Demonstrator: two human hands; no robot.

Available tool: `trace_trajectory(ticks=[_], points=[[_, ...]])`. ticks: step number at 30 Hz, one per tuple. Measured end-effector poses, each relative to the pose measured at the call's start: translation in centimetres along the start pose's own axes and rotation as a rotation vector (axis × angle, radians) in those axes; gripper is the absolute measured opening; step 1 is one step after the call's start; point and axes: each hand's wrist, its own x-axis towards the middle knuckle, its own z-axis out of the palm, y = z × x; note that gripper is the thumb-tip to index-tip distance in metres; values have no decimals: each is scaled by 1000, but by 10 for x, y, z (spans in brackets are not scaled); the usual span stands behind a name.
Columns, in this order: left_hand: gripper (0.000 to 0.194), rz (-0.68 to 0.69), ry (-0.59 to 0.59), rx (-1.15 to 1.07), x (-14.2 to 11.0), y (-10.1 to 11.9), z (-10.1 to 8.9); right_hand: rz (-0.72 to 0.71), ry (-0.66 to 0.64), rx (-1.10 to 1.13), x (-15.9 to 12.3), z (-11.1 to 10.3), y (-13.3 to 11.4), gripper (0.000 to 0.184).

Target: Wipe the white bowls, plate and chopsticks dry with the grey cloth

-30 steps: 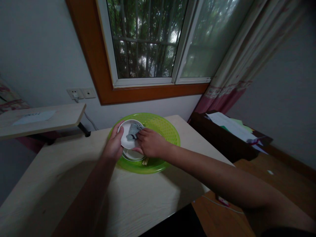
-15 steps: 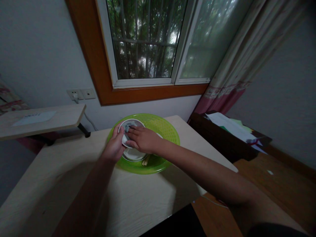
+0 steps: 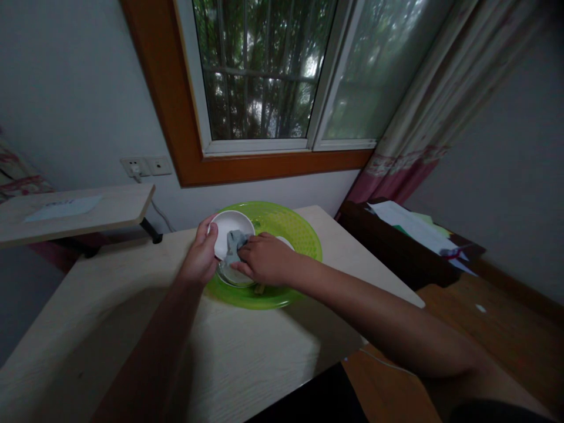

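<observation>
My left hand (image 3: pixel 201 254) grips a white bowl (image 3: pixel 228 224) by its left rim, the thumb over the edge and the bowl tilted toward me. In my right hand (image 3: pixel 268 259) is a bunched grey cloth (image 3: pixel 235 244), its fingers closed on it at the bowl's lower right rim. Beneath them lies a green plastic basin (image 3: pixel 304 235) holding more dishes. Another bowl (image 3: pixel 235 281) shows under the held one, partly covered. The ends of some chopsticks (image 3: pixel 259 289) poke out below my right hand.
The basin stands on a pale wooden table (image 3: pixel 247 352) by the window. At the left is a raised shelf (image 3: pixel 110 211) with a paper on it. A dark cabinet (image 3: pixel 392 252) bearing papers stands beyond the table's right edge.
My right hand has drawn the cloth from inside the bowl toward its lower right rim, baring the white inside. The bowl has shifted slightly left, with my left hand still on it.
</observation>
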Motion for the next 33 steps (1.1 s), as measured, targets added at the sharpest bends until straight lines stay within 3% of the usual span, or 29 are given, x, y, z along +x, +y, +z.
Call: trace_trajectory(ticks=[5, 9, 13, 17, 21, 25, 28, 33], points=[[43, -33, 30, 58, -4, 1, 5, -160, -23, 233, -1, 4, 4, 58], [39, -63, -16, 31, -9, -4, 11, -197, -10, 159, 0, 13, 5, 66], [39, -104, -82, -41, -11, -9, 16, -101, 45, -32, -1, 27, 8, 84], [36, -105, -60, -63, -10, -7, 15, 14, 94, -181, -1, 33, 10, 93], [32, -82, -26, -56, -8, -2, 13, 19, 75, -205, -3, 23, 9, 83], [33, -70, -23, -46, -8, -2, 12, -50, 21, -62, -8, 3, 11, 69], [35, -55, -27, -47, -8, -2, 13, -104, 51, 55, -12, -7, 16, 60], [35, -65, -34, -42, -8, -2, 15, -247, 71, 161, -13, 0, 17, 60]])
